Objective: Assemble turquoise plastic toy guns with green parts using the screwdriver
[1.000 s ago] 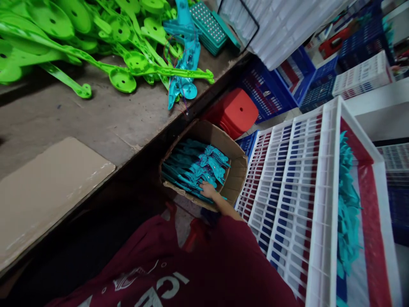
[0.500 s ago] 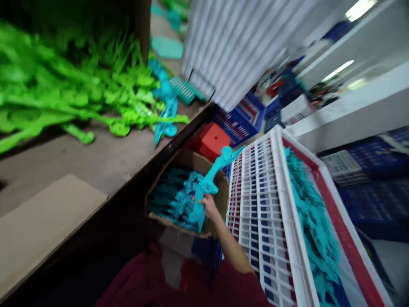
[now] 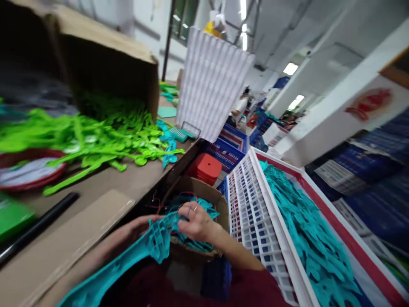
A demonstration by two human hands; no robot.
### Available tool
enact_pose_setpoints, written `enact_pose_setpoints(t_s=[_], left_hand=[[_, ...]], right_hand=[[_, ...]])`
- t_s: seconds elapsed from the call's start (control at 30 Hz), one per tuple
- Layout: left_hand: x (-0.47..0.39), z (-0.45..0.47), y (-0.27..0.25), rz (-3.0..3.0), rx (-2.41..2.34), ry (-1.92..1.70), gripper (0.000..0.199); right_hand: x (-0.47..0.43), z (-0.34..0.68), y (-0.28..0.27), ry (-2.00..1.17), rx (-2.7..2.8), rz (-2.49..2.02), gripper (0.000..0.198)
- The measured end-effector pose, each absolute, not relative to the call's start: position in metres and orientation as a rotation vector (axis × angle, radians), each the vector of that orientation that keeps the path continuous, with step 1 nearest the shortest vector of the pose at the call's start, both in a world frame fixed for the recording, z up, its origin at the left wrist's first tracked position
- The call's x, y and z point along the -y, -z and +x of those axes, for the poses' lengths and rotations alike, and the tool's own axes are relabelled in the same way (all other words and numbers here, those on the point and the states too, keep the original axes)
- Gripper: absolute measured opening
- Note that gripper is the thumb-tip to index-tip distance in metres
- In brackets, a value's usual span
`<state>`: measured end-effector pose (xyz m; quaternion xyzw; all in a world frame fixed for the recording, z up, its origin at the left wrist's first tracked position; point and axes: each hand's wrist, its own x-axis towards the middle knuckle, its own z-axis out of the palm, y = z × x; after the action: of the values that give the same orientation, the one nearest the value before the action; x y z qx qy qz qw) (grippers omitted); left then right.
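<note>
A long teal plastic part (image 3: pixel 116 266) stretches from the lower left up to the middle of the view, its ribbed, hollow side showing. My left hand (image 3: pixel 143 222) is closed around its upper end, with the fingers partly hidden behind it. Over that same end, my right hand (image 3: pixel 200 224) pinches thin red and purple wires (image 3: pixel 191 205) between thumb and fingers. Below both hands stands a cardboard box (image 3: pixel 220 209) with more teal parts (image 3: pixel 207 207) inside.
On the workbench (image 3: pixel 140 177) to the left lie a heap of bright green plastic parts (image 3: pixel 105 145), a red bowl (image 3: pixel 38 181) and a black rod (image 3: pixel 41 226). A white crate (image 3: pixel 252 204) of teal parts rises at the right. Behind the box are red stools (image 3: pixel 207 166).
My right hand has gone from gripping a teal part over the box to pinching wires. My left hand has come into view holding a teal part. The view has tilted up.
</note>
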<state>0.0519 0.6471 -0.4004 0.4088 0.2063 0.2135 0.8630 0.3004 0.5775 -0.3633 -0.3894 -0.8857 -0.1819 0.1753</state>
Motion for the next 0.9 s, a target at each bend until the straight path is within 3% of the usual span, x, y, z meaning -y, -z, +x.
enact_pose_setpoints(t_s=[0.2,0.4,0.53,0.73,0.83,0.9], left_hand=[[-0.663,-0.004,0.347,0.661,-0.275,-0.785,0.058],[-0.673,-0.141,0.338,0.514,-0.779,-1.348,0.012],[-0.643,-0.212,0.358,0.376,-1.034,-1.702,0.004],[-0.615,-0.186,0.381,0.359,-1.287,-1.877,0.024],[-0.616,-0.147,0.397,0.633,-1.517,-1.757,0.020],[-0.616,-0.124,0.409,0.950,-1.679,-1.624,0.021]], right_hand=[[-0.637,0.243,0.322,0.458,2.737,-0.745,0.019],[-0.713,0.175,0.343,0.221,2.855,-0.674,0.009],[-0.751,0.129,0.374,0.185,2.947,-0.614,0.010],[-0.765,0.114,0.341,-0.123,2.998,-0.360,0.034],[-0.772,0.110,0.314,-0.238,3.019,-0.403,0.026],[-0.786,0.093,0.312,-0.108,2.998,-0.516,0.019]])
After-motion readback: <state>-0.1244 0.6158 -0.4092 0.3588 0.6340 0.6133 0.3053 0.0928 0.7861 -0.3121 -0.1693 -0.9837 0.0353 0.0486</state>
